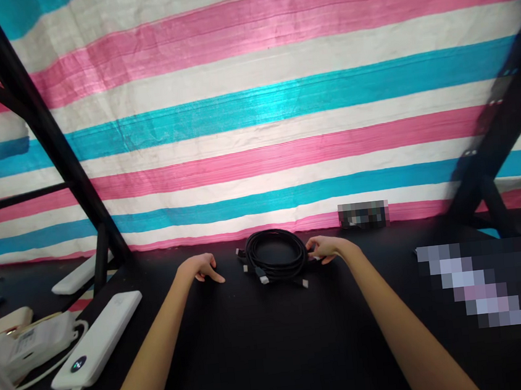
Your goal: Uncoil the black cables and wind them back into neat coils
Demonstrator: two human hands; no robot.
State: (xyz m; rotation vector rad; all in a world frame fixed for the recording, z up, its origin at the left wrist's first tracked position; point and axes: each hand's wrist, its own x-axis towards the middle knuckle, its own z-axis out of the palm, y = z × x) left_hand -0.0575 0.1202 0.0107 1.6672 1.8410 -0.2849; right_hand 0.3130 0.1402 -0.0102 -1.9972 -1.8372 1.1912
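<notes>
A coil of black cables [278, 274] lies flat on the black table in front of me. Several plugs with pale metal ends stick out around its left and near sides. My right hand [325, 247] is closed at the coil's right edge, its fingers pinching a cable end there; a small pale bit shows by the fingertips. To the left of the coil, apart from it, my left hand [202, 268] hovers low over the table, holding nothing. Its thumb stretches toward the coil and the other fingers bend downward.
A white power bank [105, 335] with a lit display and a plugged-in cable lies at left, beside a white power strip [34, 343]. Another white slab [77, 275] is behind. Blurred-out items [484, 289] lie at right. Black frame posts [44, 131] and a striped sheet [261, 108] bound the table.
</notes>
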